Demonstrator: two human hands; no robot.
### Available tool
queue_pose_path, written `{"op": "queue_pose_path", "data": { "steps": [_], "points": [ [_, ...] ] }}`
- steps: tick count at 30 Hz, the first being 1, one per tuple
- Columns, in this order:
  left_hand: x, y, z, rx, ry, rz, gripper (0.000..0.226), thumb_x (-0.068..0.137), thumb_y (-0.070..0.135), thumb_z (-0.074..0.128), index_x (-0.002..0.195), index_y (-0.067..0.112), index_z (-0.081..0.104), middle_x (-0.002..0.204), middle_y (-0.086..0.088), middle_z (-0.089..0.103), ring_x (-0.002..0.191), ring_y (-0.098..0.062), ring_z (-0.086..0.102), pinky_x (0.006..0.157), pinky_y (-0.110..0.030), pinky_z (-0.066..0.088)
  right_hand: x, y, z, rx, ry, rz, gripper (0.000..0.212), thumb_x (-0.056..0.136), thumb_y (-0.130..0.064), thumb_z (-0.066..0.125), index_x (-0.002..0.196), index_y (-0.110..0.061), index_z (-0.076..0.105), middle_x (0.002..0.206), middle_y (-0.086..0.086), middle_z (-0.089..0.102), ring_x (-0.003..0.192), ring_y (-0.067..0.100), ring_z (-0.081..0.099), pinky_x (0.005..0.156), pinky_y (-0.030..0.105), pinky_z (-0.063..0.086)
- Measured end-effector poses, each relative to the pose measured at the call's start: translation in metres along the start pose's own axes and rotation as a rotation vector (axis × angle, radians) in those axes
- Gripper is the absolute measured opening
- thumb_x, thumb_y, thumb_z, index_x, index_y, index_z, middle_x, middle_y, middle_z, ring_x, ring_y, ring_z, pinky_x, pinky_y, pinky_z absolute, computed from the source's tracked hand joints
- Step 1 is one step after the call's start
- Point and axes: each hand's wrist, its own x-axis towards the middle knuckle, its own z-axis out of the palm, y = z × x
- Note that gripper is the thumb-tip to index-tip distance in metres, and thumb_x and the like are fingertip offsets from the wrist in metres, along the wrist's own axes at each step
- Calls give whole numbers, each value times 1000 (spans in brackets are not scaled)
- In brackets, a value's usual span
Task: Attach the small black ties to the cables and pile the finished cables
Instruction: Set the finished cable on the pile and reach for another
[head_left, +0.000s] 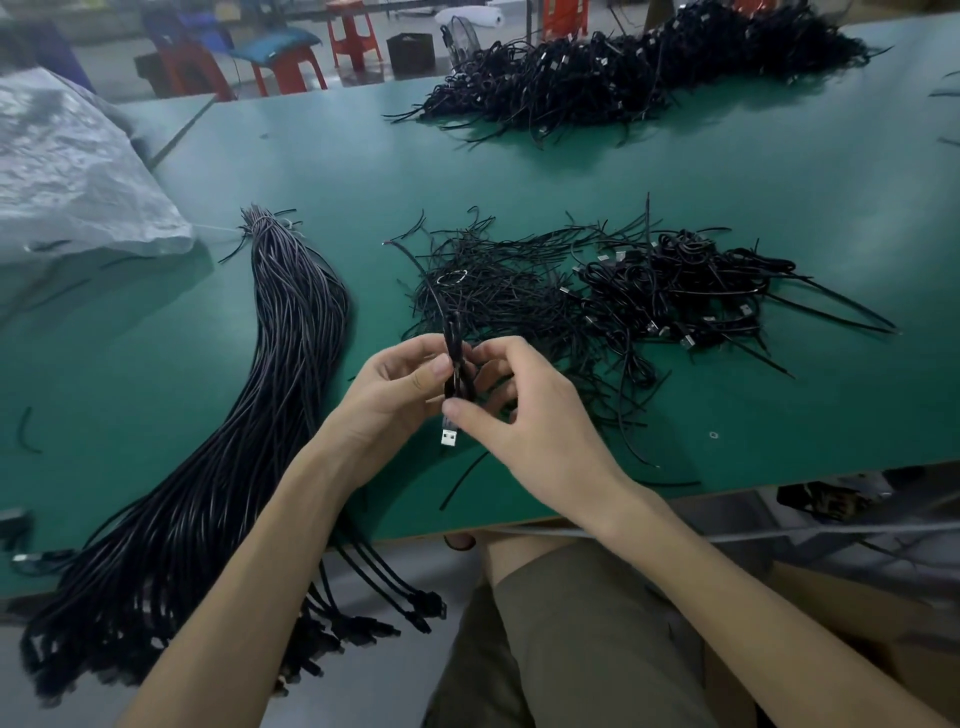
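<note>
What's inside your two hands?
A folded black cable, pinched by the left hand and right hand. Its silver plug hangs out below. The fingers cover the middle, so any tie there is hidden.

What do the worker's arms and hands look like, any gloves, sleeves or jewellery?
The left hand and the right hand are bare: no gloves, rings, watch or wristbands. Both forearms are uncovered to the frame edge, with no sleeve in view. The fingernails are short and unpainted. Olive-brown shorts show below.

One bundle (291, 332), one tie heap (498, 291), two cable piles (685, 291) (623, 67)
</note>
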Motion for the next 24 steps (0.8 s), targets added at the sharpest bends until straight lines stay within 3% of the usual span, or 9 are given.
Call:
{"op": "queue_pose_path", "data": {
  "steps": [4, 7, 10, 15, 17, 21, 24],
  "points": [
    [0, -2, 0, 7, -22, 0, 46, 75, 42, 88, 108, 14, 74, 96, -1, 71, 92, -21, 69, 80, -34, 58, 1, 0, -2, 27, 3, 20, 28, 95, -27, 72, 118, -23, 56, 104, -9, 62, 93, 5, 60, 80, 20, 49],
    [2, -5, 0, 10, -39, -13, 49, 67, 41, 94, 99, 11, 72, 94, -7, 64, 96, -30, 62, 83, -37, 57, 1, 3, -3, 39, 4, 39, 23, 94, -25, 73, 111, -23, 58, 90, -12, 58, 80, 2, 58, 73, 18, 45],
    [2, -7, 0, 16, -23, -9, 56, 63, 42, 96, 98, 6, 71, 89, -8, 67, 87, -25, 66, 76, -34, 59, 0, 6, -4, 83, 0, 58, 22, 93, -27, 74, 109, -23, 59, 89, -10, 61, 71, -1, 57, 67, 15, 43],
    [2, -5, 0, 0, 53, 8, 57, 62, 42, 96, 100, 7, 74, 88, -8, 73, 80, -22, 72, 72, -31, 61, -2, 7, 1, 87, -50, 63, 32, 93, -36, 73, 116, -23, 56, 105, -3, 61, 88, 16, 62, 82, 42, 58],
    [1, -5, 0, -10, 66, 20, 55, 61, 42, 97, 100, 9, 76, 88, -8, 75, 79, -20, 73, 73, -32, 61, -1, 6, 2, 83, -52, 69, 32, 92, -34, 74, 116, -23, 54, 108, -1, 61, 91, 20, 65, 83, 45, 58],
    [1, -5, -1, -12, 100, 40, 57, 60, 42, 97, 101, 9, 75, 88, -9, 74, 81, -20, 71, 80, -31, 60, 2, 7, 3, 76, -22, 90, 29, 93, -31, 73, 113, -23, 55, 97, -5, 62, 76, 8, 62, 71, 27, 55],
    [2, -5, -2, -3, 116, 44, 54, 60, 42, 97, 99, 12, 77, 86, -6, 73, 80, -17, 69, 80, -29, 59, 3, 8, 4, 45, -33, 107, 24, 94, -32, 70, 111, -22, 57, 92, -6, 67, 75, 5, 63, 63, 14, 46]
  ]
}}
